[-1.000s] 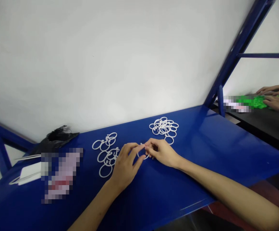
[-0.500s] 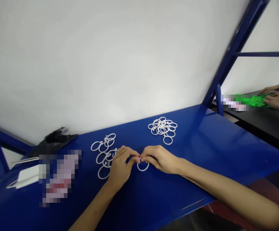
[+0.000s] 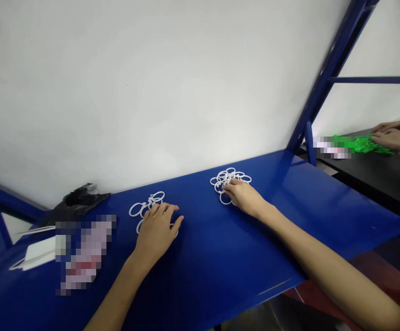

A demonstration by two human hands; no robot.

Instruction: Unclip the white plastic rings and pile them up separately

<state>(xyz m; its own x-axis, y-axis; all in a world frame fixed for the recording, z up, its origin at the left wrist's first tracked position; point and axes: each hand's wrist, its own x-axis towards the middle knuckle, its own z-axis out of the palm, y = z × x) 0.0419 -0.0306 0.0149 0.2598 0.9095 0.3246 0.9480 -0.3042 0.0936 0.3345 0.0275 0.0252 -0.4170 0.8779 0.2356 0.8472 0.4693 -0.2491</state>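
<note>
My right hand (image 3: pixel 244 195) is at the pile of white plastic shower curtain rings (image 3: pixel 222 174) on the right. Its fingers pinch a shower curtain ring (image 3: pixel 224 202) at the pile's front edge. On the left, my left hand (image 3: pixel 158 232) hovers over or touches another loose group of white shower curtain rings (image 3: pixel 136 209). Its fingers are apart, and nothing visible is gripped. Several rings in that group are partly hidden under the hand.
The blue table (image 3: pixel 200 276) meets a pale wall (image 3: pixel 186 92). At left lie a black plastic bag (image 3: pixel 79 202), a white card with string (image 3: pixel 41 250) and a blurred pinkish packet (image 3: pixel 89 253). A co-worker's hands (image 3: pixel 394 138) handle green pieces (image 3: pixel 365 144) on a dark table.
My hands have parted from the ring they pinched together. My right hand has moved up and right to the pile with a ring. My left has moved left over its group and opened.
</note>
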